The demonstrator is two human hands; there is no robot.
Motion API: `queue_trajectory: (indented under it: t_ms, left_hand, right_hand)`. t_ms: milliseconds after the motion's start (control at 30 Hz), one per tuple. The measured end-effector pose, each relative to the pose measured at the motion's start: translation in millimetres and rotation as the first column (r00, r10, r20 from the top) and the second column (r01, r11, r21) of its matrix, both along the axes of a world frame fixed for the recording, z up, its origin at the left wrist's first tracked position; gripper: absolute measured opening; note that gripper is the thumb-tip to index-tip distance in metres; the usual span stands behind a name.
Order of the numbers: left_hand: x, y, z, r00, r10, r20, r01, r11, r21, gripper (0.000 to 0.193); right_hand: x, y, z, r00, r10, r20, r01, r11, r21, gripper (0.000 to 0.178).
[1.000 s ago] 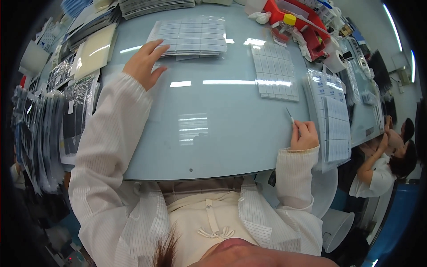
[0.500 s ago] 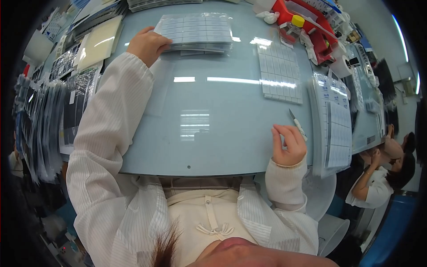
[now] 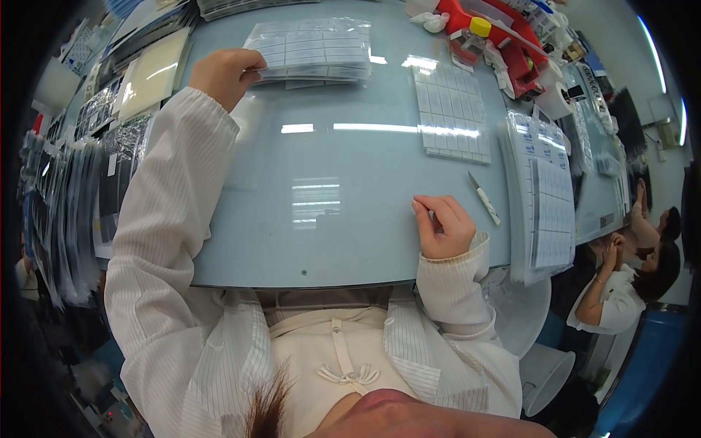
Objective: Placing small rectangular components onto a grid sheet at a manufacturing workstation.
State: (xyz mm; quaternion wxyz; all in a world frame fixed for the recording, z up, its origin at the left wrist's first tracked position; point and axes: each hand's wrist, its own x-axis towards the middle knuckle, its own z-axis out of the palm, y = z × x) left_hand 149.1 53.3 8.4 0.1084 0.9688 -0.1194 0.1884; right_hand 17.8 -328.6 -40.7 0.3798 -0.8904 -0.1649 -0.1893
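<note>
My left hand point(image 3: 228, 77) reaches to the far left of the table, its fingers closed at the left edge of a stack of white label sheets point(image 3: 314, 50) in clear plastic sleeves. A faint clear film point(image 3: 248, 113) shows just below that hand, partly hidden by the sleeve. Above the near right part of the table is my right hand point(image 3: 447, 225), thumb and fingers curled together with nothing visible in them. To its right lies a small knife point(image 3: 483, 198) with a pale handle. Beyond, another set of white label sheets point(image 3: 453, 113) lies flat.
Bagged sheets point(image 3: 544, 197) are piled along the right edge. A red bin point(image 3: 522, 69) and a yellow-capped bottle point(image 3: 469, 42) stand at the far right. Hanging plastic sleeves point(image 3: 62, 212) and cream sheets point(image 3: 153, 66) crowd the left. Another person point(image 3: 613, 285) sits at right.
My right hand has moved left, away from the knife. My left hand stays at the stack's edge, its fingers more curled; the clear film below it has shifted left.
</note>
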Motion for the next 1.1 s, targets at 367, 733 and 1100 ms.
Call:
queue_trajectory:
  t_ms: [367, 733, 1100]
  left_hand:
    - [-155.9, -96.2, 23.4, 0.757, -0.605, 0.248, 0.539, 0.792, 0.287, 0.017]
    - [-206.7, -155.5, -23.9, 0.821, -0.521, 0.233, 0.515, 0.852, 0.088, 0.009]
    - [-218.3, -139.4, -20.9, 0.814, -0.545, 0.201, 0.561, 0.827, -0.032, 0.024]
  right_hand:
    - [-3.5, 3.7, 7.3, 0.996, -0.035, -0.078, 0.041, 0.996, 0.082, 0.006]
    - [-17.5, 32.3, 15.9, 0.827, 0.262, -0.498, 0.037, 0.857, 0.513, 0.055]
    - [-8.5, 41.1, 16.4, 0.770, 0.382, -0.510, 0.166, 0.653, 0.739, 0.094]
